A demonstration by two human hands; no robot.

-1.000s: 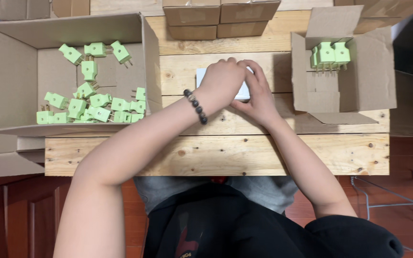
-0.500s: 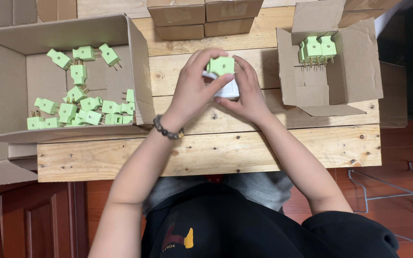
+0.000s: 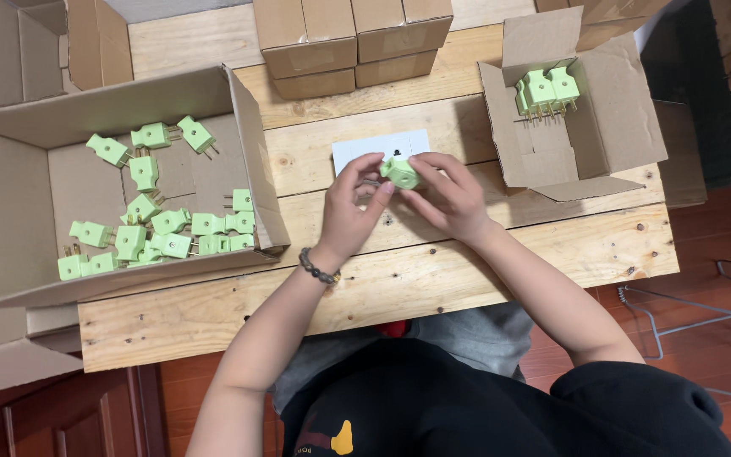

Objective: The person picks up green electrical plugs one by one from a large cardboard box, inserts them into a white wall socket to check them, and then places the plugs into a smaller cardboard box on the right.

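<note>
Hands met above the wooden bench: left hand and right hand both pinched one green plug over a white plate. A loose fingertip grip could probably let it drop.

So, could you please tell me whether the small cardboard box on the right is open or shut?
Open: the small cardboard box has its flaps spread, and green plugs show inside.

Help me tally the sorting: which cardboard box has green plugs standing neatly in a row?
The small open box at the table's right; its plugs stand together, whereas the large box holds scattered ones.
</note>
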